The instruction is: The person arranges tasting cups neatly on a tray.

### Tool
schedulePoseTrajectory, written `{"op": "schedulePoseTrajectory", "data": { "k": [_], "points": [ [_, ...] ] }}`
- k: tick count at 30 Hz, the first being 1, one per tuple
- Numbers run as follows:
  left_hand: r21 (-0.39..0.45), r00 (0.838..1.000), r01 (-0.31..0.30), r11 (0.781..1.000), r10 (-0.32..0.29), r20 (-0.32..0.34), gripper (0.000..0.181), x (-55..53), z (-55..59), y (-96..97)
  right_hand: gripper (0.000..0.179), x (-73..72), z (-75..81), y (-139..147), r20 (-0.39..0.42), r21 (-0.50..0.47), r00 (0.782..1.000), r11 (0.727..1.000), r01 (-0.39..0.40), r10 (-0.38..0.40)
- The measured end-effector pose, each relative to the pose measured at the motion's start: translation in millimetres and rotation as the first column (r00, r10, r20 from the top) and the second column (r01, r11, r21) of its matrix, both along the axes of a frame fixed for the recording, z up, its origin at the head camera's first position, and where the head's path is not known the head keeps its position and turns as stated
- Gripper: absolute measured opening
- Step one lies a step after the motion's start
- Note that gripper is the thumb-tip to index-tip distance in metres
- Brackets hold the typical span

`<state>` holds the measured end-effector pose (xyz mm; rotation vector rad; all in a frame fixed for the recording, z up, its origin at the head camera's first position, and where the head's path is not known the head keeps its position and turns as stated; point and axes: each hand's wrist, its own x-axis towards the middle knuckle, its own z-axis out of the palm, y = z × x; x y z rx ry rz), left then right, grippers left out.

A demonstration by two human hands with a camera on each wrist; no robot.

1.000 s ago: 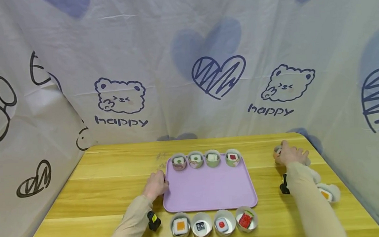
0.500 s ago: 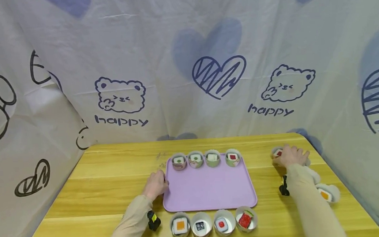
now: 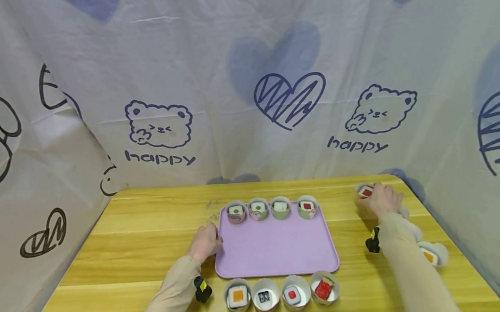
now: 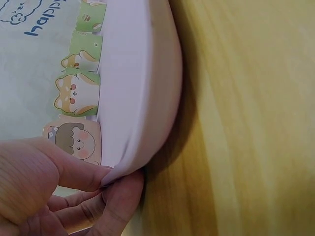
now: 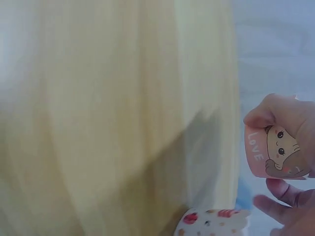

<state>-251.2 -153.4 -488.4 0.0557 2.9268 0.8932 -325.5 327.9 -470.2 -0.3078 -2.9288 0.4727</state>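
Observation:
At the lilac tray's (image 3: 278, 250) left edge, my left hand (image 3: 205, 243) pinches the rim between thumb and fingers, as the left wrist view shows up close. My right hand (image 3: 382, 200) grips a pink paper cup (image 5: 260, 155) printed with a cartoon face and "LOVE", at the back right. The cup appears raised above the wooden table. Inside it the head view shows a white piece with a red centre (image 3: 366, 193). Along the tray's far side stand several paper cups, among them one with a red-centred white piece (image 3: 307, 206) and one with a green-dotted piece (image 3: 236, 210).
Several cups line the tray's near side, including ones with an orange-topped piece (image 3: 238, 297) and a red piece (image 3: 323, 290). More cups, partly hidden by my right arm, stand at right; one (image 3: 439, 251) shows orange. A printed curtain (image 3: 227, 143) hangs behind the table.
My right hand has taken the pink cup up and slightly away from the cups near it, its grip shifting to the cup's right side. My left hand stays on the tray rim.

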Motion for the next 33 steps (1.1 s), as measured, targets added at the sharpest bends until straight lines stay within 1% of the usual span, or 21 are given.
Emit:
{"op": "schedulePoseTrajectory", "data": {
  "k": [3,6,9,11,12,15,18,20,22,24,28,30,33],
  "points": [
    [-0.003,1.000,-0.002,1.000,0.002,0.003,0.008,-0.2,-0.1,-0.2,0.069,-1.6,5.3,-2,-0.028,-0.125,1.000,0.992,-0.005,0.001],
    [-0.002,1.000,-0.004,1.000,0.004,0.006,0.008,-0.6,-0.1,-0.5,0.065,-2.6,8.7,-5,-0.053,-0.246,0.998,0.969,0.005,-0.019],
    [-0.002,1.000,-0.003,1.000,0.003,0.007,0.007,-1.0,0.2,-0.6,0.056,-3.5,9.1,-6,-0.102,-0.298,0.994,0.954,0.003,-0.035],
    [-0.004,1.000,-0.002,1.000,0.002,0.005,0.007,-1.3,0.3,-0.6,0.054,-3.5,9.3,-6,-0.127,-0.317,0.991,0.949,0.003,-0.045],
    [-0.005,1.000,-0.001,1.000,0.001,0.005,0.006,-1.5,0.2,-0.7,0.054,-3.3,9.6,-6,-0.132,-0.337,0.990,0.941,0.003,-0.050],
    [-0.011,1.000,0.003,1.000,-0.003,-0.002,0.006,-1.8,0.5,-1.0,0.056,-3.8,11.5,-6,-0.112,-0.417,0.991,0.909,0.018,-0.071],
    [-0.017,1.000,0.000,1.000,0.000,-0.009,0.006,-1.8,1.2,-1.1,0.060,-4.8,14.5,-7,-0.088,-0.508,0.991,0.860,0.041,-0.100],
    [-0.023,1.000,0.000,1.000,-0.001,-0.020,0.008,-1.4,1.8,-0.9,0.064,-5.5,16.5,-7,-0.079,-0.536,0.991,0.843,0.052,-0.112],
    [-0.028,1.000,-0.002,1.000,0.002,-0.023,0.011,-1.0,2.0,-0.3,0.066,-5.3,18.5,-9,-0.078,-0.546,0.990,0.836,0.056,-0.118],
    [-0.033,1.000,-0.001,0.999,0.000,-0.029,0.013,-0.5,2.1,0.4,0.068,-4.6,20.4,-10,-0.066,-0.548,0.991,0.835,0.058,-0.112],
    [-0.038,0.999,0.003,0.999,-0.004,-0.037,0.015,0.1,1.9,1.0,0.070,-3.0,22.7,-14,-0.062,-0.566,0.993,0.823,0.045,-0.097],
    [-0.036,0.999,0.004,0.999,-0.005,-0.039,0.016,0.3,1.6,0.9,0.070,-2.5,23.0,-15,-0.070,-0.574,0.994,0.818,0.028,-0.084],
    [-0.036,0.999,0.005,0.999,-0.006,-0.041,0.016,0.3,1.0,0.5,0.069,-1.8,23.2,-18,-0.097,-0.570,0.993,0.821,-0.006,-0.061]
  ]
}}
